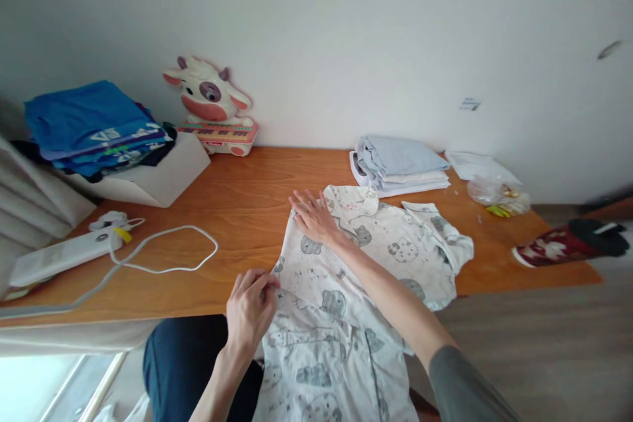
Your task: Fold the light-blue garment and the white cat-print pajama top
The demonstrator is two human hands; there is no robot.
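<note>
A white pyjama shirt [341, 283] printed with grey animals lies spread over the front of the wooden table, its lower part hanging past the edge onto my lap. Its collar [353, 201] points toward the wall and one short sleeve [445, 231] extends to the right. My right hand [316, 217] rests flat near the collar, fingers spread on the shirt's left shoulder area. My left hand [252, 306] pinches the shirt's left edge close to the table's front edge, thumb and fingers closed on the fabric.
Folded light-blue clothes [400, 165] lie behind the shirt. A tumbler [558, 244] and a clear plastic bag [499, 194] are on the right. Leftward are a power strip [64, 257] with a white cable [178, 270], a white box [168, 171] under blue clothes [93, 122], and a cow toy piano [217, 135].
</note>
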